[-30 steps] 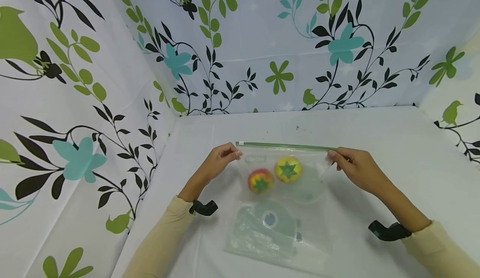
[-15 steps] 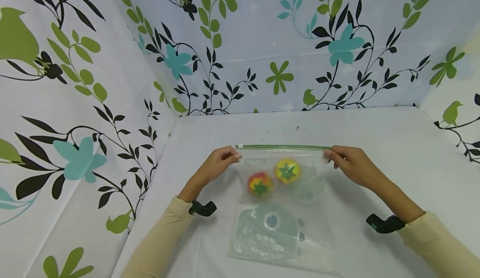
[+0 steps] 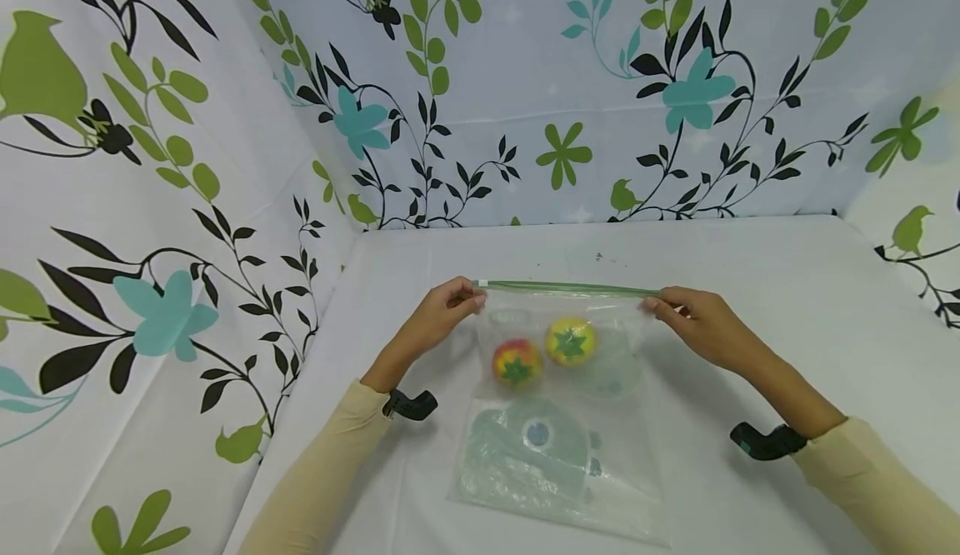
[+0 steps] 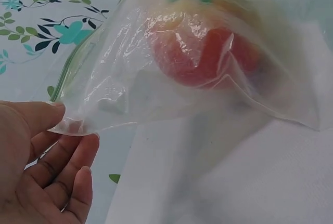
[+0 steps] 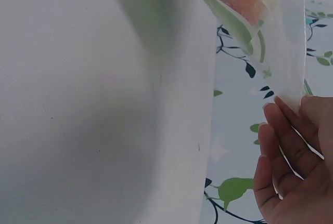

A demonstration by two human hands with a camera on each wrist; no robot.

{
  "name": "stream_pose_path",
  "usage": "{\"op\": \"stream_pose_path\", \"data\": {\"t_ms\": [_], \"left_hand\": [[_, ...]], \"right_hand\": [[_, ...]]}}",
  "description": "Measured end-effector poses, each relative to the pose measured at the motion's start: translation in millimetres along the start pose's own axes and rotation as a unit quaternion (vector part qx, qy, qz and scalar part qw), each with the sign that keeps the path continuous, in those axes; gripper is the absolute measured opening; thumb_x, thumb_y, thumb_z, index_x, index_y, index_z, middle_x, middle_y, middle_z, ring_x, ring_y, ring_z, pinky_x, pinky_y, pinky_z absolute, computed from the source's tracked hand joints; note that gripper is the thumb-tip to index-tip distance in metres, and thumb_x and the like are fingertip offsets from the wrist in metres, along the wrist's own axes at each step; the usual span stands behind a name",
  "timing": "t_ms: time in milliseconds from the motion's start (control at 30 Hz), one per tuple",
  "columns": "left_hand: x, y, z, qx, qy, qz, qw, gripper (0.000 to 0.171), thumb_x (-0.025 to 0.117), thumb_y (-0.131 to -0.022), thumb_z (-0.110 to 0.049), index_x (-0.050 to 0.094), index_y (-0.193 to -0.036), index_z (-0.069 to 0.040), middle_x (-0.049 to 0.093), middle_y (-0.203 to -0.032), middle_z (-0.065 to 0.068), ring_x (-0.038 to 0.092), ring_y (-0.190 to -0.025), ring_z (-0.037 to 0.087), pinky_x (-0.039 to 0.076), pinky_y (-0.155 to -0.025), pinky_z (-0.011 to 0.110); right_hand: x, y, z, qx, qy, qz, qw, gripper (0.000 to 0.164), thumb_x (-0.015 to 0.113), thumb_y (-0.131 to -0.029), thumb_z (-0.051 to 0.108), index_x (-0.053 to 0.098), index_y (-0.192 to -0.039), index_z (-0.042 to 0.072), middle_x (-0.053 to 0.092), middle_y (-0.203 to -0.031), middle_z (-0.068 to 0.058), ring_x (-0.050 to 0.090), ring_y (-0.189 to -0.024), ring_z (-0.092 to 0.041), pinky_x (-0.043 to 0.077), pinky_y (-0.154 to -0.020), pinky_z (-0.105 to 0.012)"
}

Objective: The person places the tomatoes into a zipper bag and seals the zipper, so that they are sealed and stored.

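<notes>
A clear zip bag [image 3: 555,488] with a green zip strip along its top edge hangs between both hands over the white table. My left hand [image 3: 441,315] pinches its upper left corner, thumb over fingers, as the left wrist view also shows. The upper right corner is pinched by my right hand [image 3: 701,326]. Inside the bag, near the top, lie a red and yellow toy fruit [image 3: 517,362] with a green star-shaped leaf and a yellow toy fruit [image 3: 571,341] with a similar leaf. A small white slider [image 3: 482,283] sits at the strip's left end.
The white table [image 3: 750,272] stretches around the bag. Behind it and to the left hang patterned cloths [image 3: 465,105] with leaves and birds. Dark wrist cameras [image 3: 411,406] are strapped to both forearms.
The bag's top edge dips slightly, then rises again at the left with my left hand. My right hand has shifted a little to the left. Both hands keep their pinch on the bag.
</notes>
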State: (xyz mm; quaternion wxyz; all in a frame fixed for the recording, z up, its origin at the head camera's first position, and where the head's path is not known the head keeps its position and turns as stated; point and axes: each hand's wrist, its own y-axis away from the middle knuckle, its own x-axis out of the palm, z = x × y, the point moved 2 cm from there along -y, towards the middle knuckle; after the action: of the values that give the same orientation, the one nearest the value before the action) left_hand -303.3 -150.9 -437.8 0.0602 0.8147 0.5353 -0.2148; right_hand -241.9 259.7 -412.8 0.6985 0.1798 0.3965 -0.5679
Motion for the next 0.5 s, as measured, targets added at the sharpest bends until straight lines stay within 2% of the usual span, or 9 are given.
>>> {"op": "stream_pose_path", "data": {"t_ms": [167,367,500], "left_hand": [[-4.2,-3.0,-2.6,0.015,-0.030,-0.019,0.9992,0.025,0.057,-0.111,-0.023,0.065,-0.116,0.000,0.071,-0.109,0.017,0.069,-0.103,0.026,0.053,-0.099,0.053],[-6.2,-1.6,-2.8,0.026,-0.077,-0.045,0.9957,0.030,0.057,-0.111,-0.027,0.070,-0.113,0.000,0.073,-0.099,0.009,0.070,-0.099,0.023,0.055,-0.091,0.043],[-10.1,1.2,0.1,0.029,-0.087,-0.051,0.9944,0.026,0.059,-0.110,-0.031,0.071,-0.104,-0.009,0.072,-0.095,0.005,0.069,-0.096,0.018,0.053,-0.087,0.037]], "right_hand": [[0.7,-7.9,3.2,-0.014,0.010,-0.017,1.000,0.021,0.065,-0.107,0.026,0.077,-0.112,0.010,0.076,-0.104,-0.006,0.069,-0.098,-0.028,0.056,-0.075,-0.033],[1.6,-15.9,7.8,-0.011,0.017,-0.012,1.000,0.022,0.066,-0.107,0.027,0.077,-0.115,0.010,0.077,-0.109,-0.008,0.068,-0.106,-0.034,0.057,-0.085,-0.051],[3.5,-21.1,4.9,-0.018,0.029,-0.016,0.999,0.018,0.067,-0.106,0.022,0.077,-0.113,0.009,0.077,-0.105,-0.007,0.069,-0.101,-0.031,0.058,-0.081,-0.046]]}}
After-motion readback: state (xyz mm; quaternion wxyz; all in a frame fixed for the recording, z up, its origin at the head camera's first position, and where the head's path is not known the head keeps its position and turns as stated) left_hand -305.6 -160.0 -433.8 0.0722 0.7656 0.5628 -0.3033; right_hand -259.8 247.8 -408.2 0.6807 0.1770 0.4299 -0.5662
